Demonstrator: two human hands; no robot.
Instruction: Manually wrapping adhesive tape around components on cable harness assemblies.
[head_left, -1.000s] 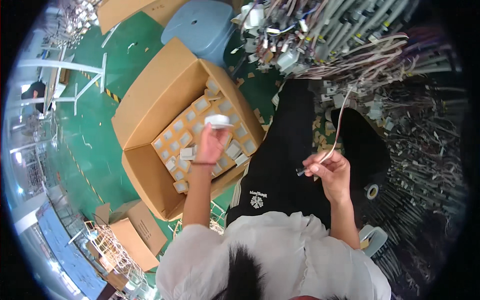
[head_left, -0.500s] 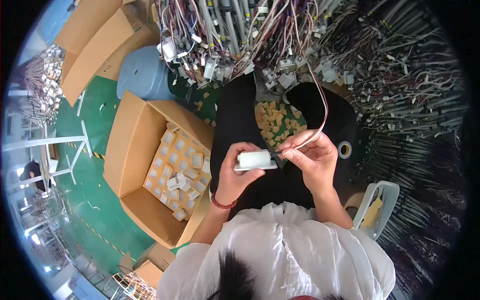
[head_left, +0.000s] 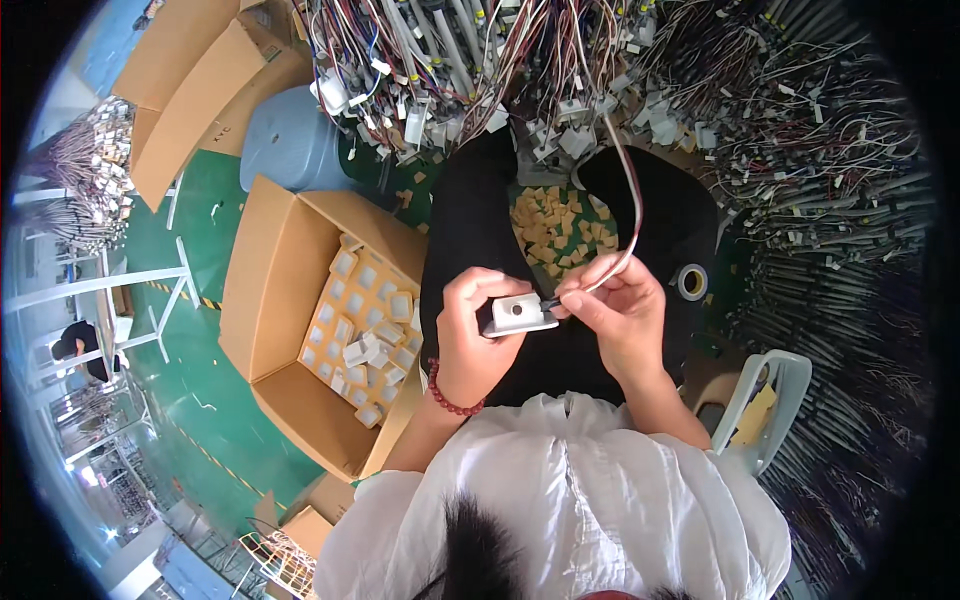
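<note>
I see the small white flanged housing [head_left: 518, 312] above the lap, the left hand's [head_left: 474, 330] fingers curled around it; the right hand [head_left: 620, 312] pinches the thin cable [head_left: 636, 195] near its dark tip [head_left: 549, 303], at the housing's edge, whether inserted I cannot tell; I judge the housing light, stiff, slippery, best gripped by its sides; the cable limp, best pinched near its tip; dark lettering marks a cardboard flap [head_left: 200, 100].
</note>
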